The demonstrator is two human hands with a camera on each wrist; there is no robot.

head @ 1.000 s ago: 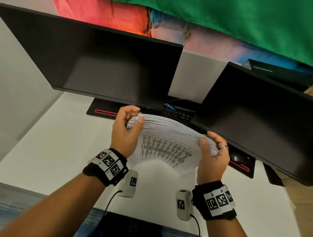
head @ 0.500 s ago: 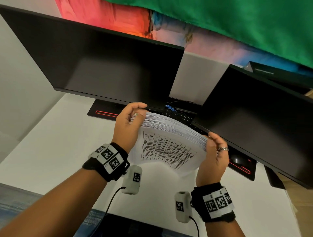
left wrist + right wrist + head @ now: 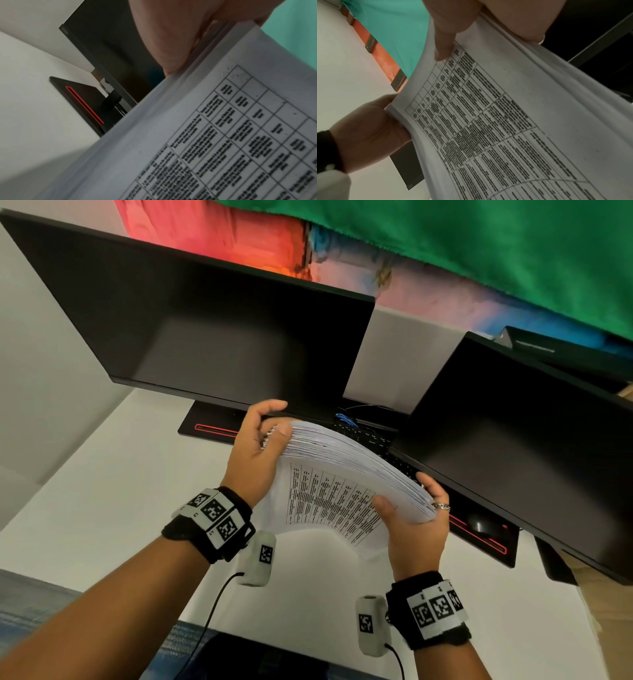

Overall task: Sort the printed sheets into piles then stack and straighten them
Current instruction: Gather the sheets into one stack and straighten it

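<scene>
A thick stack of printed sheets [image 3: 337, 494] stands on edge, bowed, above the white desk; its near face carries a printed table [image 3: 240, 142] [image 3: 488, 121]. My left hand [image 3: 260, 446] grips the stack's upper left end, thumb on the near face and fingers curled behind. My right hand [image 3: 416, 515] grips the lower right end, thumb [image 3: 444, 44] pressed on the printed face, ringed finger wrapped over the back. The stack's bottom edge hangs just over the desk [image 3: 102, 491]; I cannot tell if it touches.
Two dark monitors [image 3: 212, 337] [image 3: 534, 446] stand close behind the sheets. A black keyboard [image 3: 373, 436] and a mouse [image 3: 481, 523] lie on a red-trimmed mat [image 3: 212, 428] beneath them. A dark object [image 3: 260, 659] sits at the desk's near edge.
Both hands have kept hold of the stack. The right thumb has slid further onto the printed face, and the left fingers have opened out a little above the top edge.
</scene>
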